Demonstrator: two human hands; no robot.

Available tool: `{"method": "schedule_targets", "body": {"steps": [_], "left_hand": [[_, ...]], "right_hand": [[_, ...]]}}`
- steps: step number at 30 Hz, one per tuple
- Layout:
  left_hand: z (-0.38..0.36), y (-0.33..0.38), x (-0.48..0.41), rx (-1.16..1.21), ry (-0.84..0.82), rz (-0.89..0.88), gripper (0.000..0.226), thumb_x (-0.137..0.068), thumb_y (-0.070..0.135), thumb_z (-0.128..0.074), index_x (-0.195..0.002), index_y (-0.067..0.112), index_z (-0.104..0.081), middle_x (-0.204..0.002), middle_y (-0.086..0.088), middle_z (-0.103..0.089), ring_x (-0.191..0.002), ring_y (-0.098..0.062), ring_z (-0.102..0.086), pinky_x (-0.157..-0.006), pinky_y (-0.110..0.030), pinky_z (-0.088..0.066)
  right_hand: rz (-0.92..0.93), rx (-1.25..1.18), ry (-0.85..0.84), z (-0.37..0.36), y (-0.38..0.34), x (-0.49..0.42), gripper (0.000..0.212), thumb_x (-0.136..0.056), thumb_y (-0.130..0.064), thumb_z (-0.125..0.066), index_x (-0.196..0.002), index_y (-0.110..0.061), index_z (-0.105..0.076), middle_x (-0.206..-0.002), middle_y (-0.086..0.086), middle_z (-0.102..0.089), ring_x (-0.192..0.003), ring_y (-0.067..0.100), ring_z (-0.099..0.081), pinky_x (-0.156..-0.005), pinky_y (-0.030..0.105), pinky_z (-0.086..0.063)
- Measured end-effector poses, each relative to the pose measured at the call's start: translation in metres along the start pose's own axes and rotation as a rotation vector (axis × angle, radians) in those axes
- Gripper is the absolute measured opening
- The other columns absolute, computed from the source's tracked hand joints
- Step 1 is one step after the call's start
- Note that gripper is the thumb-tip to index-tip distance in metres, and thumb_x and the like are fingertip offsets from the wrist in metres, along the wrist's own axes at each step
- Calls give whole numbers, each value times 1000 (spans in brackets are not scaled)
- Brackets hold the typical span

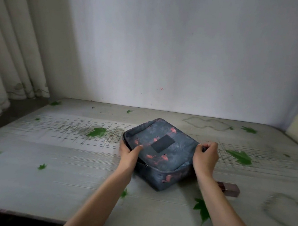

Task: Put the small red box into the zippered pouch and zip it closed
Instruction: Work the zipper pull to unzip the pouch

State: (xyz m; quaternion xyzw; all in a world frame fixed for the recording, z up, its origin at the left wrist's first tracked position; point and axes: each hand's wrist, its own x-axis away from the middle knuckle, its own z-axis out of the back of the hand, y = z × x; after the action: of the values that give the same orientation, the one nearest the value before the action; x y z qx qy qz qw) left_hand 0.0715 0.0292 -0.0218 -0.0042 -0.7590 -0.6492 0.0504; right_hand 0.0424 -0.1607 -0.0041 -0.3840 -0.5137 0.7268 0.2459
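Left hand grips the left edge of the flamingo-print zippered pouch, thumb pressed on its top panel. Right hand pinches the pouch's right corner with curled fingers; what sits between them cannot be made out. The pouch lies flat on the leaf-patterned tabletop. The small red box rests on the tabletop just right of the pouch, outside it, partly behind the right forearm.
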Motion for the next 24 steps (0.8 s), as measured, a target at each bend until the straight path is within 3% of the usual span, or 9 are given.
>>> {"method": "schedule_targets", "body": {"steps": [3,7,11,14,16,18,20,22,24], "left_hand": [[-2,0,-1,93,-67,31,51,-84,13,-56,-130,16,-35,-132,-13,-49,-115,-28,-52,-100,-46,-43],[0,5,-5,134,-182,59,34,-89,20,-49,-122,26,-48,-112,-4,-65,-94,-22,-63,-67,-28,-54],[7,5,-10,157,-221,69,36,-92,18,-44,-126,23,-47,-118,-5,-63,-102,-22,-62,-82,-34,-52],[12,2,-11,126,-217,56,39,-91,13,-43,-129,21,-45,-120,-5,-60,-103,-19,-60,-78,-30,-52],[17,1,-10,121,-195,31,37,-91,11,-43,-127,21,-46,-116,-2,-60,-94,-9,-60,-66,-18,-53],[21,1,-8,115,-184,11,39,-91,9,-44,-129,18,-45,-116,-2,-59,-91,-4,-59,-63,-12,-51],[22,0,-6,116,-184,-4,40,-91,8,-45,-130,13,-44,-122,-6,-56,-99,-11,-58,-77,-19,-49],[23,0,-4,115,-159,-31,40,-90,5,-46,-129,7,-43,-127,-10,-54,-112,-22,-53,-90,-29,-44],[24,2,-1,94,-122,-89,36,-88,3,-47,-124,10,-46,-121,-4,-55,-107,-20,-53,-84,-27,-44]], "right_hand": [[-6,-7,20,3,0,3,11,-86,1,-50,-84,-7,-43,-83,13,-51,-74,23,-49,-63,28,-35],[21,23,13,5,2,11,14,-82,-2,-56,-76,-6,-44,-76,11,-51,-67,23,-48,-58,28,-35],[46,96,-56,8,4,16,15,-79,-7,-60,-73,-6,-46,-70,6,-50,-61,20,-46,-48,24,-33],[105,154,-113,13,0,17,11,-80,-7,-57,-77,-6,-47,-76,8,-53,-70,25,-51,-56,30,-39],[257,255,-121,17,-4,23,8,-81,-5,-57,-83,-7,-50,-83,5,-53,-80,20,-50,-72,32,-41],[475,382,-113,19,-8,34,13,-78,-3,-60,-86,-10,-53,-89,3,-55,-88,17,-49,-86,30,-31],[617,412,-184,17,-12,48,14,-77,-2,-62,-86,-11,-57,-90,3,-59,-90,19,-52,-86,26,-21],[667,406,-325,12,-18,64,10,-81,-5,-59,-87,-13,-58,-91,2,-61,-91,17,-54,-86,25,-21],[726,416,-455,5,-23,78,6,-85,-11,-55,-89,-15,-58,-92,-1,-60,-91,14,-54,-86,24,-22]]}}
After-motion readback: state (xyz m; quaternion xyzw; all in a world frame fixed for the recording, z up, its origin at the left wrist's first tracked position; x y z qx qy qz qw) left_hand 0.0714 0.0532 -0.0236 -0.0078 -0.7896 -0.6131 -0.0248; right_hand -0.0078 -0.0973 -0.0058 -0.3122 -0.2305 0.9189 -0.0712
